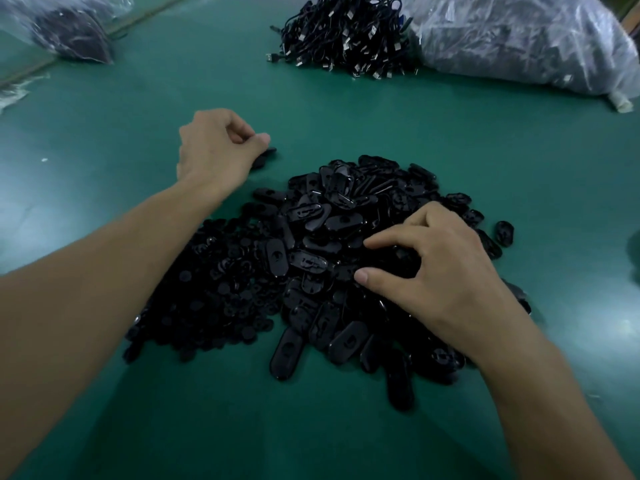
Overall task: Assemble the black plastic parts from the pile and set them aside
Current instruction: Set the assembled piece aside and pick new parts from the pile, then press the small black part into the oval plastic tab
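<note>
A pile [329,237] of black plastic parts is heaped at the middle of a green table [346,438]. Two kinds of part can be told apart in it: glossy oblong shells [346,337] are stacked through the centre and right, and small round pieces [214,292] are spread in a flatter mass on the left side, under the left forearm. One stray shell [505,233] is seen alone just beside the pile's right edge.

The left hand [214,150] is stretched out beyond the pile's far left edge, low over the table, with its fingers curled in and the thumb laid forward against them. A single black part [266,156] is seen on the table surface at the thumb tip, apart from the pile; this area is blurred, so it cannot be told whether the part is pinched or only touched.

The right hand [446,271] is laid on the right side of the pile, palm down. Its fingers are bent loosely, thumb and forefinger are held apart, and the fingertips are rested on the shells.

At the far edge, a tangle of black cables [346,32] with metal plugs is piled beside a large clear bag [519,39]; a second bag [69,26] is placed at the far left
</note>
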### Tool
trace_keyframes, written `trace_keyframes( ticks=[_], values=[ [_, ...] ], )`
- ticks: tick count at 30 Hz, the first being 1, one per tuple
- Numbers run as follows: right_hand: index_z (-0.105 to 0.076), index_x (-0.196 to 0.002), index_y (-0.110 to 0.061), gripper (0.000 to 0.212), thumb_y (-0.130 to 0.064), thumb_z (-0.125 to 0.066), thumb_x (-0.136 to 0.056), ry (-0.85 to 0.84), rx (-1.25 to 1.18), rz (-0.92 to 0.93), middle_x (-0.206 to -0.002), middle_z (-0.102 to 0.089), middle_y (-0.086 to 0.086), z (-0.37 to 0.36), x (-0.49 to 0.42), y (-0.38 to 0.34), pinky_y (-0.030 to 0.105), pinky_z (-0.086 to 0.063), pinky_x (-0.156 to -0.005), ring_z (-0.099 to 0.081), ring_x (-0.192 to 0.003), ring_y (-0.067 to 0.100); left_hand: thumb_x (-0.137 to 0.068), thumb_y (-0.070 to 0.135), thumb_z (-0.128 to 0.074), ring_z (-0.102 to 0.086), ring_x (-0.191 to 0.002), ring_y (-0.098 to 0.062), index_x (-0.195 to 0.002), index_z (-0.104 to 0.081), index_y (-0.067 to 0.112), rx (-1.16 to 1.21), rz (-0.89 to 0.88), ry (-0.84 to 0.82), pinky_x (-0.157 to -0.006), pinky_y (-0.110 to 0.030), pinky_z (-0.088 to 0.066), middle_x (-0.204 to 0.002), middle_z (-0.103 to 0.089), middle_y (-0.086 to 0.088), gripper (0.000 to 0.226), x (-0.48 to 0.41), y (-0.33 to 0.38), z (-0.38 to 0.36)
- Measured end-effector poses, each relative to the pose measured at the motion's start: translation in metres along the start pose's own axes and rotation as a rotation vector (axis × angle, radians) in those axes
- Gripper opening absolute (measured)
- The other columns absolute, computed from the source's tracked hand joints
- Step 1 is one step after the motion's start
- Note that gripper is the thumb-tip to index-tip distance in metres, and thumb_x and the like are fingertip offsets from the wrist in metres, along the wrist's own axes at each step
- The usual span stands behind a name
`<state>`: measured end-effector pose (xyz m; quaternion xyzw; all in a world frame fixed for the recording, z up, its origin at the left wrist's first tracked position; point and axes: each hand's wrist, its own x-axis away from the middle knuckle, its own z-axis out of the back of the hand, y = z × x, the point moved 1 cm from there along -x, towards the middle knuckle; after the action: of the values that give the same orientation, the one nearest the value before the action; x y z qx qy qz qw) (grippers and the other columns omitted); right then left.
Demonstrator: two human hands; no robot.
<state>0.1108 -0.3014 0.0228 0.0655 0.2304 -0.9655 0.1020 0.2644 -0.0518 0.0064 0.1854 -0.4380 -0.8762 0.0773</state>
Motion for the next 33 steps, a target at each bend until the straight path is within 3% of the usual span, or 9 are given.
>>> trace_keyframes(
  ticks=[5, 8, 11, 14, 19, 22, 27, 29, 33],
  values=[
    [-0.073, -0.106, -0.039, 0.025, -0.051, -0.070, -0.084, -0.022, -0.017, 0.007, -0.094, -0.039, -0.020, -0.003, 0.000, -0.003, 0.019, -0.035, -0.080, -0.036, -0.098, 0.006, -0.084, 0.022, -0.079, -0.064, -0.093, -0.017, -0.074, -0.063, 0.031, -0.150, -0.027, -0.206, -0.084, -0.032, -0.053, -0.082, -0.067, 0.005, 0.021, 0.012, 0.005, 0.002],
    [-0.068, -0.118, -0.044, 0.036, -0.058, -0.059, -0.085, -0.087, 0.004, 0.040, -0.096, -0.036, -0.023, -0.004, 0.000, -0.007, 0.015, -0.034, -0.082, -0.034, -0.100, 0.006, -0.091, 0.012, -0.068, -0.061, -0.109, -0.023, -0.080, -0.068, 0.028, -0.204, -0.044, -0.211, -0.090, -0.035, -0.054, -0.084, -0.065, 0.002, 0.019, 0.009, 0.003, 0.004],
    [-0.067, -0.121, -0.043, 0.042, -0.061, -0.051, -0.086, -0.129, 0.068, 0.066, -0.099, -0.034, -0.023, -0.007, -0.001, -0.008, 0.018, -0.033, -0.083, -0.031, -0.101, 0.009, -0.094, 0.010, -0.063, -0.060, -0.088, -0.005, -0.093, -0.074, 0.021, -0.169, -0.073, -0.196, -0.076, -0.019, -0.047, -0.081, -0.062, 0.009, 0.015, 0.002, 0.000, 0.002],
    [-0.072, -0.111, -0.038, 0.029, -0.051, -0.054, -0.092, -0.066, 0.065, 0.079, -0.096, -0.037, -0.020, -0.009, -0.002, -0.009, 0.013, -0.033, -0.082, -0.033, -0.098, 0.008, -0.094, 0.010, -0.063, -0.058, -0.078, 0.005, -0.087, -0.071, 0.027, -0.083, -0.097, -0.177, -0.068, -0.008, -0.041, -0.080, -0.064, 0.014, 0.020, 0.001, 0.000, 0.001],
    [-0.068, -0.100, -0.028, 0.016, -0.032, -0.053, -0.100, 0.176, -0.134, 0.049, -0.096, -0.052, -0.017, -0.010, -0.003, -0.011, 0.010, -0.038, -0.081, -0.049, -0.094, 0.005, -0.089, 0.014, -0.067, -0.065, -0.073, -0.002, -0.079, -0.068, 0.034, 0.160, -0.157, -0.131, -0.071, -0.020, -0.053, -0.078, -0.071, 0.010, 0.022, 0.022, 0.022, 0.009],
    [-0.064, -0.095, -0.030, 0.013, -0.027, -0.053, -0.102, 0.245, -0.359, 0.062, -0.079, -0.063, -0.007, -0.006, -0.003, -0.014, 0.024, -0.046, -0.063, -0.060, -0.074, 0.013, -0.089, 0.018, -0.071, -0.066, -0.066, -0.001, -0.082, -0.072, 0.030, 0.328, -0.188, -0.291, -0.059, -0.015, -0.050, -0.073, -0.073, 0.008, 0.014, 0.052, 0.043, 0.016],
    [-0.068, -0.098, -0.043, 0.023, -0.021, -0.061, -0.099, 0.200, -0.530, 0.065, -0.082, -0.071, -0.003, -0.004, -0.003, -0.018, 0.039, -0.053, -0.067, -0.066, -0.068, 0.017, -0.088, 0.028, -0.070, -0.065, -0.065, -0.006, -0.088, -0.076, 0.020, 0.507, -0.216, -0.630, -0.055, -0.017, -0.050, -0.074, -0.073, 0.003, 0.010, 0.099, 0.058, 0.024],
    [-0.071, -0.108, -0.040, 0.027, -0.017, -0.063, -0.097, 0.175, -0.577, 0.047, -0.082, -0.073, -0.007, -0.004, -0.004, -0.017, 0.036, -0.056, -0.067, -0.067, -0.069, 0.015, -0.084, 0.027, -0.071, -0.063, -0.065, -0.008, -0.089, -0.077, 0.023, 0.531, -0.202, -0.649, -0.056, -0.019, -0.051, -0.071, -0.071, 0.002, 0.009, 0.104, 0.054, 0.025],
    [-0.068, -0.119, -0.032, 0.033, -0.013, -0.070, -0.093, 0.113, -0.725, 0.021, -0.087, -0.074, -0.011, -0.005, -0.005, -0.013, 0.025, -0.057, -0.079, -0.070, -0.082, 0.008, -0.079, 0.029, -0.074, -0.061, -0.065, -0.006, -0.090, -0.079, 0.026, 0.536, -0.139, -0.650, -0.056, -0.018, -0.049, -0.071, -0.068, 0.004, 0.013, 0.104, 0.043, 0.025]
  ],
)
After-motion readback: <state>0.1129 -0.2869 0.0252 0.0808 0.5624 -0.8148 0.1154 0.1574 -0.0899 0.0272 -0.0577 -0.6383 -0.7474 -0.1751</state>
